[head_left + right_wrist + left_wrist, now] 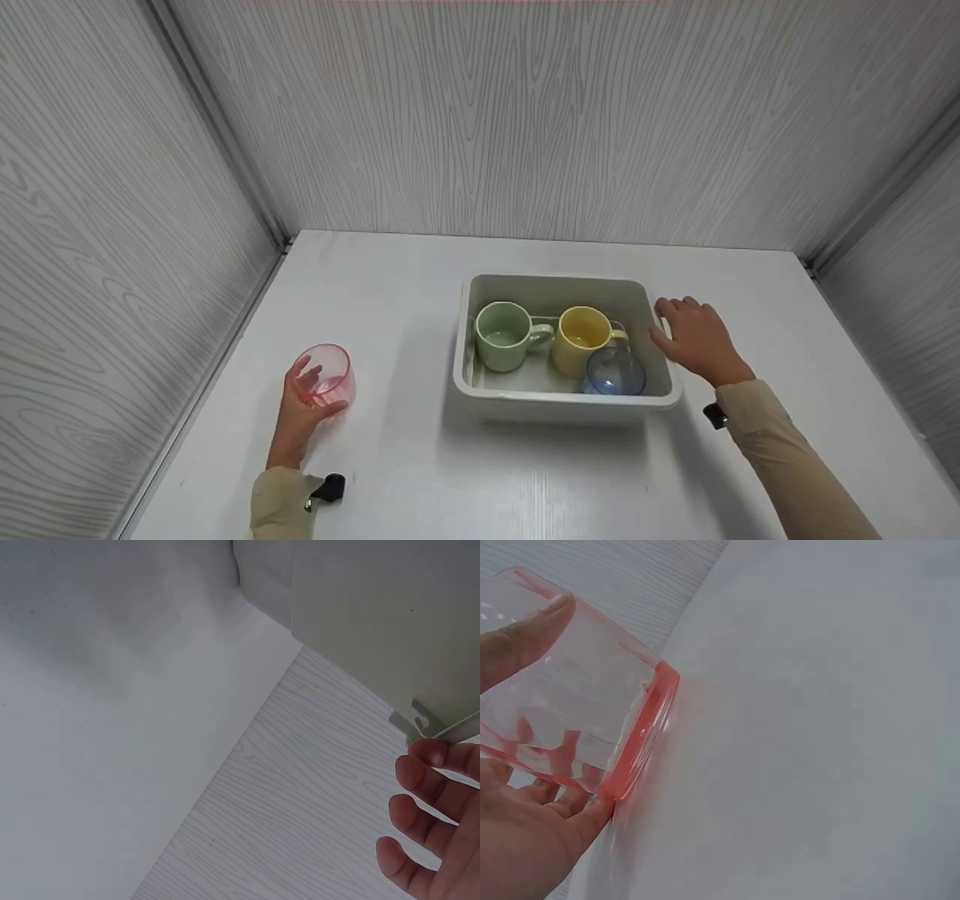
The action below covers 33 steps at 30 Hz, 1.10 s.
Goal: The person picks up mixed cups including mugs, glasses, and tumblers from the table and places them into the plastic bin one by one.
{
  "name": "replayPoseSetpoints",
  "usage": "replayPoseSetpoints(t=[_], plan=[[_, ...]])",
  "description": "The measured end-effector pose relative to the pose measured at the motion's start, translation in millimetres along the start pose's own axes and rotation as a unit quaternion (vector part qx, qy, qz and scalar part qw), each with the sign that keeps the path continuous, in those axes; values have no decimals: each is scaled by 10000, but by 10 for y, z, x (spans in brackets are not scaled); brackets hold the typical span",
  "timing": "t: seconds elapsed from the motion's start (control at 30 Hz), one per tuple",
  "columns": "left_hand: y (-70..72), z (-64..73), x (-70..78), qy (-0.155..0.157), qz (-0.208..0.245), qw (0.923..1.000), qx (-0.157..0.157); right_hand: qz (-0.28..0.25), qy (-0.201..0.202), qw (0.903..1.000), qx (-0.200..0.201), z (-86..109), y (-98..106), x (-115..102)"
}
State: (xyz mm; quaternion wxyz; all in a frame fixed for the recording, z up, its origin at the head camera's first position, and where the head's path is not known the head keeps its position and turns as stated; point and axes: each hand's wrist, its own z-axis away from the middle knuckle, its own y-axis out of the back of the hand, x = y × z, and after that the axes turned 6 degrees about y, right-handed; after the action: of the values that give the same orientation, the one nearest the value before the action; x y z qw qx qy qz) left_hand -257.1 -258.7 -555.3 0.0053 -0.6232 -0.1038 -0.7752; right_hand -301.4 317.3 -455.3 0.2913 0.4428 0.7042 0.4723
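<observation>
A clear pink-tinted glass point(341, 375) is gripped in my left hand point(296, 416) on the left side. In the left wrist view the glass point(577, 690) is tilted, the thumb on one side and the fingers on the other; its base is thick and pink. My right hand point(697, 337) is at the right rim of a pale grey bin point(555, 397), thumb at the rim, fingers loosely bent. The right wrist view shows one fingertip at the bin's edge and the other fingers apart from it; the thumb is hidden there.
Inside the bin are a green mug point(504, 341), a yellow mug point(574, 352) and a blue-tinted glass point(615, 375) in the front right corner. The bin stands on a white table point(405, 465). Wood-grain panels point(480, 120) rise behind and at both sides.
</observation>
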Motion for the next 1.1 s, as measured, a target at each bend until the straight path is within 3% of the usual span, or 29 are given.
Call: replayPoseSetpoints(t=[0.47,0.83,1.1], plan=[[-26,-33,-26,-120,-161,9998,29,7,-39,9999,-103,-9,4,1],[-49,-30,-24,-619,560,9965,-35,-68,22,10000,-40,8,-7,13],[-36,-28,-10,-611,457,9971,56,-55,1,10000,-53,1,-6,14]])
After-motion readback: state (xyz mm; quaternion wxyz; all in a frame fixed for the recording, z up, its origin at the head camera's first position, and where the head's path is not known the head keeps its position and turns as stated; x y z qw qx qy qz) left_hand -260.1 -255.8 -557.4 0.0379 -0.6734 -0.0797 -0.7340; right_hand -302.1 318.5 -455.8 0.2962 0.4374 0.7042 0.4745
